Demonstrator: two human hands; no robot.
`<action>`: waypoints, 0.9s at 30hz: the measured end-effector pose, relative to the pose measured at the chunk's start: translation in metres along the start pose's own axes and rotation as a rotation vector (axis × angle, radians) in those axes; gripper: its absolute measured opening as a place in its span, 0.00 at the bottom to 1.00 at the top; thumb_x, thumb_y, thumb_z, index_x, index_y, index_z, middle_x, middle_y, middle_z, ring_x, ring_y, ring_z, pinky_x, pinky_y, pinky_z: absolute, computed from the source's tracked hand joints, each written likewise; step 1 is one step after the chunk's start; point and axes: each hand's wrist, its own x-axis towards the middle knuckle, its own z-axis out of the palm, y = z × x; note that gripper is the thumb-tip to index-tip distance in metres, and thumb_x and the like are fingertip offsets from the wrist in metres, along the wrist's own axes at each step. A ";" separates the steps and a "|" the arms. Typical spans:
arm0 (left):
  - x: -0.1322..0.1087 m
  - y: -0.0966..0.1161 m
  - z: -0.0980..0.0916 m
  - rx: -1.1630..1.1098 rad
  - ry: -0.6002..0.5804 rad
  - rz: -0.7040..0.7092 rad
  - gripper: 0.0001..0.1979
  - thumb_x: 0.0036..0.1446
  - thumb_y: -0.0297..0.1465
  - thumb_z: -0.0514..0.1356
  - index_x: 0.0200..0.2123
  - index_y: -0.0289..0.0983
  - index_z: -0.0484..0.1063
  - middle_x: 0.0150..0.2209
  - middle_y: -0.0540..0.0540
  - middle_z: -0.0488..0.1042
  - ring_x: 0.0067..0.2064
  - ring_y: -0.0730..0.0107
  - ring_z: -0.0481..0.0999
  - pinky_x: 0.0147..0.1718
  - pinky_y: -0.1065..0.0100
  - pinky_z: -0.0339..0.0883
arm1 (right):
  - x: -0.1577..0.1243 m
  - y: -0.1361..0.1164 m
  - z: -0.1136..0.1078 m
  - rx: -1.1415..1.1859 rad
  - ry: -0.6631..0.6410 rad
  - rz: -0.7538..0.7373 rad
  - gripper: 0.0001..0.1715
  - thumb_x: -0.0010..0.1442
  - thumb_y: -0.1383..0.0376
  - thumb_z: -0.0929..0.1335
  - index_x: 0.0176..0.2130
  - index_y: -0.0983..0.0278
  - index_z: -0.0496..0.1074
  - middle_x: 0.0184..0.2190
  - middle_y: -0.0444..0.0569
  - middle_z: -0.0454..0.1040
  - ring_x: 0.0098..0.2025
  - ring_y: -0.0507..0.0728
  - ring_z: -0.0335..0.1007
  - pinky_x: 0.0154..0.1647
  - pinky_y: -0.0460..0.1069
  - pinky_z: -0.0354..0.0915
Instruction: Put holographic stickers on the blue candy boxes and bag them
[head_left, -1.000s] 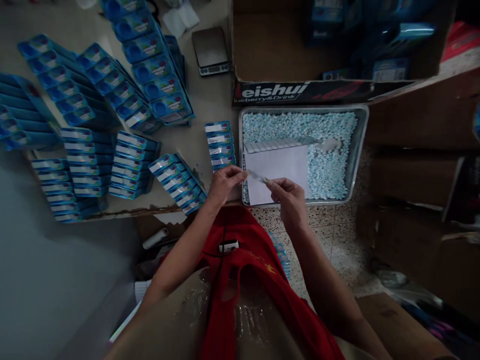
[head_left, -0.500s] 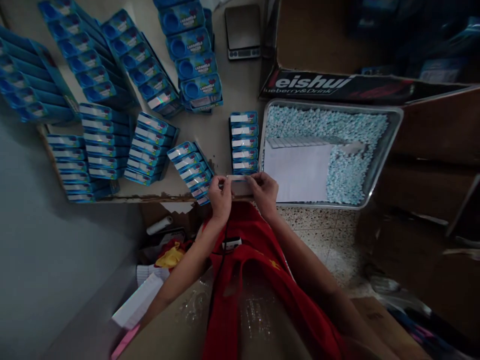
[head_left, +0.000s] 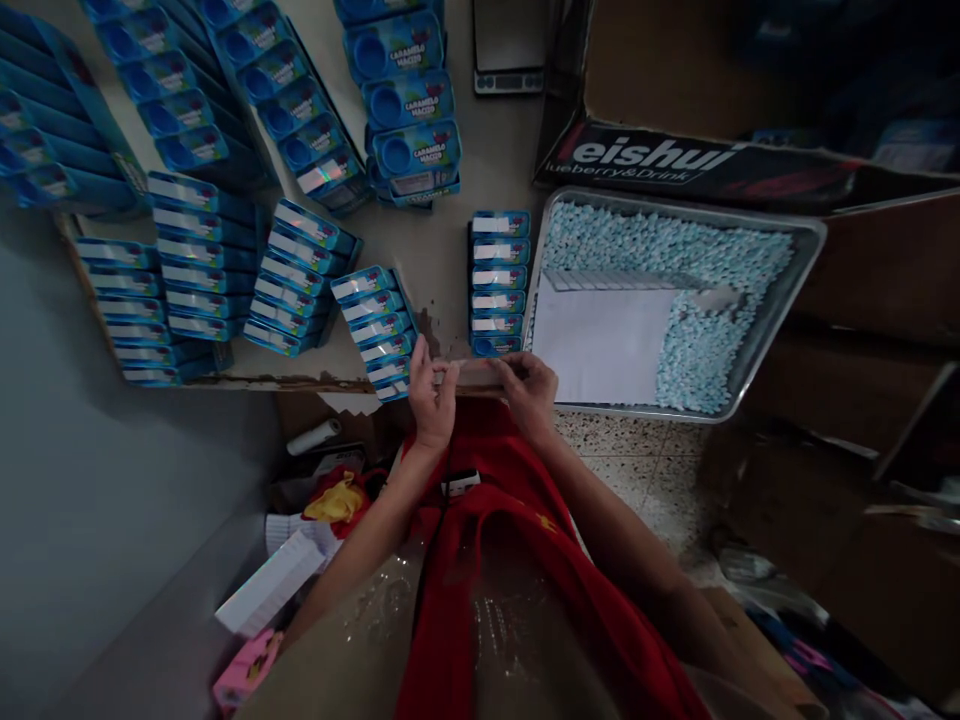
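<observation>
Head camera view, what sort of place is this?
Probably a small packing workspace: rows of matching blue boxes, some marked "Caramelo Macizo"; a metal tray filled with small pale-blue pieces; and what looks like a digital scale.

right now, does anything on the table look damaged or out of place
Yes: the table has a chipped, brown front edge and a worn patch near the left hand. In the box row beside the tray, the nearest box shows no white strip, unlike those behind.
</observation>
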 end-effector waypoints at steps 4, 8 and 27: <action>0.001 0.007 -0.002 -0.005 -0.010 -0.071 0.18 0.64 0.49 0.62 0.35 0.40 0.73 0.62 0.36 0.71 0.60 0.54 0.75 0.60 0.54 0.69 | -0.003 0.002 0.003 0.052 0.014 0.051 0.22 0.57 0.45 0.73 0.30 0.61 0.78 0.25 0.44 0.76 0.29 0.54 0.67 0.33 0.50 0.64; 0.006 0.012 0.019 -0.022 0.072 -0.123 0.16 0.65 0.47 0.61 0.34 0.40 0.71 0.51 0.39 0.75 0.55 0.58 0.75 0.56 0.60 0.69 | 0.005 0.002 -0.003 0.034 0.030 0.028 0.22 0.58 0.45 0.73 0.33 0.62 0.79 0.27 0.45 0.78 0.30 0.55 0.69 0.35 0.50 0.65; 0.018 0.016 0.027 -0.042 0.011 -0.155 0.15 0.66 0.46 0.60 0.34 0.41 0.68 0.32 0.49 0.71 0.36 0.66 0.71 0.39 0.68 0.64 | 0.020 0.003 0.002 -0.016 0.059 -0.034 0.17 0.59 0.49 0.72 0.32 0.60 0.76 0.27 0.45 0.77 0.30 0.54 0.69 0.35 0.50 0.64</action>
